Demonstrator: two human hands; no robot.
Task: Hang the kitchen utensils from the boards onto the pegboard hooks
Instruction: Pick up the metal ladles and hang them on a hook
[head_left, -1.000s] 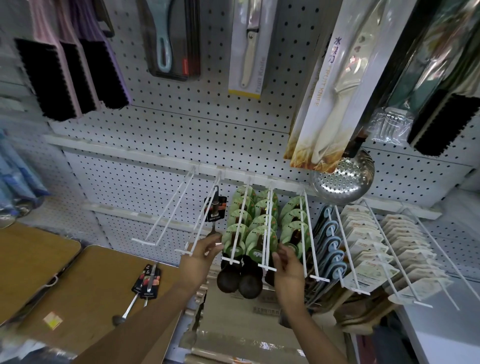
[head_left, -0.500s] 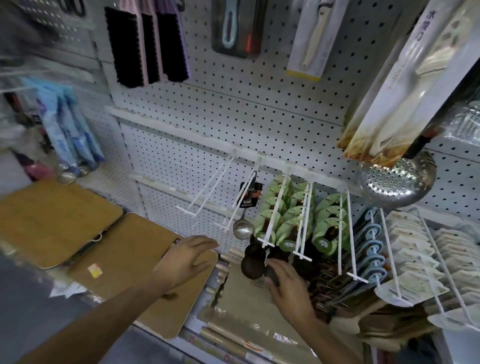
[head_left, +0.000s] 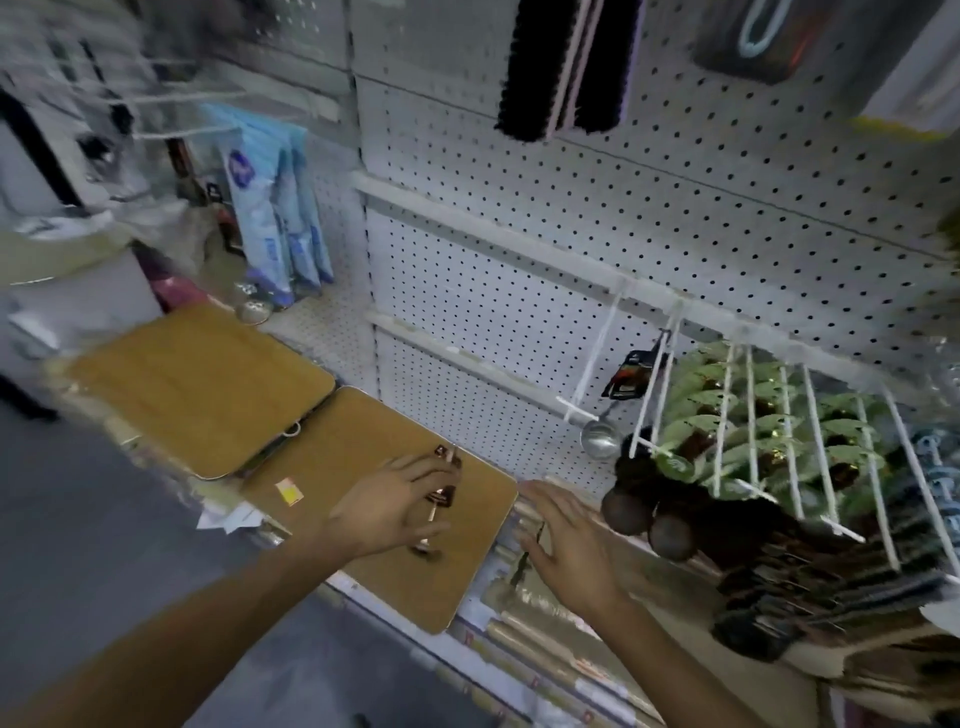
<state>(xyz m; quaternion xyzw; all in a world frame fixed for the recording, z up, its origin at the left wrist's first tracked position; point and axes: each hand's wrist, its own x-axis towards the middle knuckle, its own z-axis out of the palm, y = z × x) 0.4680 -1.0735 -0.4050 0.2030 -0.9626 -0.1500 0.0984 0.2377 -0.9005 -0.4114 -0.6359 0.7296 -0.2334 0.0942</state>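
Wooden board (head_left: 395, 519) now lies under the left hand (head_left: 395, 506), which has left the ladle (head_left: 601, 439) hanging on its hook (head_left: 655, 384) and curls over the next carded utensil (head_left: 439, 499), grip unclear, while the right hand (head_left: 566, 540) hovers spread, empty.

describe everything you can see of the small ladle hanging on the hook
The small ladle looks like shiny metal, with a round bowl at the bottom. Its thin handle runs up to a black card tag with orange print, which hangs on a white wire hook on the pegboard. It hangs roughly upright, left of the green-carded wares. Neither hand touches it. Motion blur hides finer detail.
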